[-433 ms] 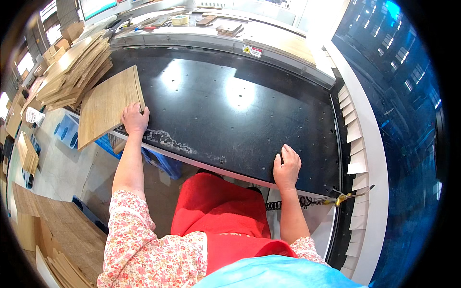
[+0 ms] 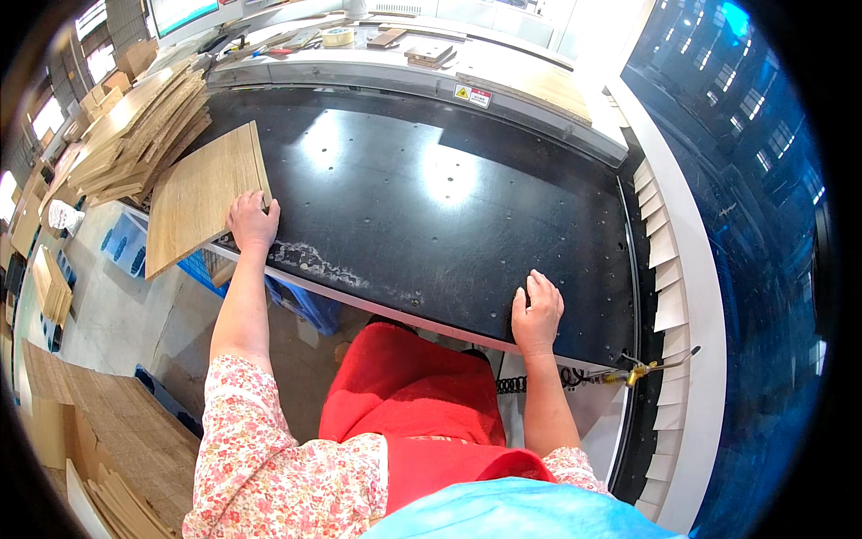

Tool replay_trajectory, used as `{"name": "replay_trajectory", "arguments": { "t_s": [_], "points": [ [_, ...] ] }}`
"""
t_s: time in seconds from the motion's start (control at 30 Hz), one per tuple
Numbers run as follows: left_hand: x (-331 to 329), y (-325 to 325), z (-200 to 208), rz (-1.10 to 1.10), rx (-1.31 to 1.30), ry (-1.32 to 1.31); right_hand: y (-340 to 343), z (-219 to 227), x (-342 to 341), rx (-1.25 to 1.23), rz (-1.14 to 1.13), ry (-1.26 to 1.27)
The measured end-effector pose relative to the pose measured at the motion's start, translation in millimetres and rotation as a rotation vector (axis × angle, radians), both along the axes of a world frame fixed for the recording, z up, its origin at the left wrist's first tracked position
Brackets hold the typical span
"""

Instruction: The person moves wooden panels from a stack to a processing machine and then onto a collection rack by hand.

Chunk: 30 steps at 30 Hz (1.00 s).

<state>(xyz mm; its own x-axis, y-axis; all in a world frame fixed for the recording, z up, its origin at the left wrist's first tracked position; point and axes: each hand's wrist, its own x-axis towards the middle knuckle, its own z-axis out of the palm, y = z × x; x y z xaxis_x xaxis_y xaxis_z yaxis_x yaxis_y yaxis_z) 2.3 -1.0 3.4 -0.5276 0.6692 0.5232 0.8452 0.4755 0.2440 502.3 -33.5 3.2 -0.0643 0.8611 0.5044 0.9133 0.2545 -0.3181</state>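
Observation:
My left hand [image 2: 252, 224] rests on the near right corner of a light wood-grain panel [image 2: 197, 202]. Its fingers are slightly bent on the panel's top, and its thumb lies past the right edge. A groove runs along that edge. The panel lies at the left end of a black machine table [image 2: 404, 207] and overhangs its front. On the table's front right area lies my right hand [image 2: 537, 314], palm down, fingers extended and nothing in them. The undersides of both hands are hidden.
Stacked wood panels [image 2: 144, 130] rise at the far left. A yellow air gun [image 2: 637, 372] with a coiled hose hangs at the right front corner. White flaps [image 2: 666, 301] line the right side. Behind, a ledge holds a tape roll [image 2: 338, 37] and board pieces [image 2: 431, 56].

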Motion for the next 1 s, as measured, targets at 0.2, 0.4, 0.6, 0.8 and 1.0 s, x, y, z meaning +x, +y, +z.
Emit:
{"name": "replay_trajectory", "arguments": {
  "t_s": [0.2, 0.4, 0.6, 0.8, 1.0],
  "points": [
    [1.6, -0.1, 1.0, 0.008, -0.021, -0.015, 0.0, -1.1, 0.6, 0.012, 0.000, -0.004],
    [1.8, -1.1, 2.5, 0.022, -0.041, 0.000, 0.2, -1.2, -0.1, 0.018, 0.005, -0.002],
    [4.1, -2.5, 4.5, 0.015, -0.042, 0.009, -1.0, 0.1, 0.1, 0.005, 0.000, -0.011],
    [4.0, -2.6, 4.9, 0.011, -0.043, -0.005, -0.4, -0.4, 0.4, 0.005, 0.005, -0.007],
    [3.0, -2.2, 2.6, 0.015, -0.032, 0.002, 0.4, -2.9, 1.1, 0.016, 0.002, -0.012]
  ]
}}
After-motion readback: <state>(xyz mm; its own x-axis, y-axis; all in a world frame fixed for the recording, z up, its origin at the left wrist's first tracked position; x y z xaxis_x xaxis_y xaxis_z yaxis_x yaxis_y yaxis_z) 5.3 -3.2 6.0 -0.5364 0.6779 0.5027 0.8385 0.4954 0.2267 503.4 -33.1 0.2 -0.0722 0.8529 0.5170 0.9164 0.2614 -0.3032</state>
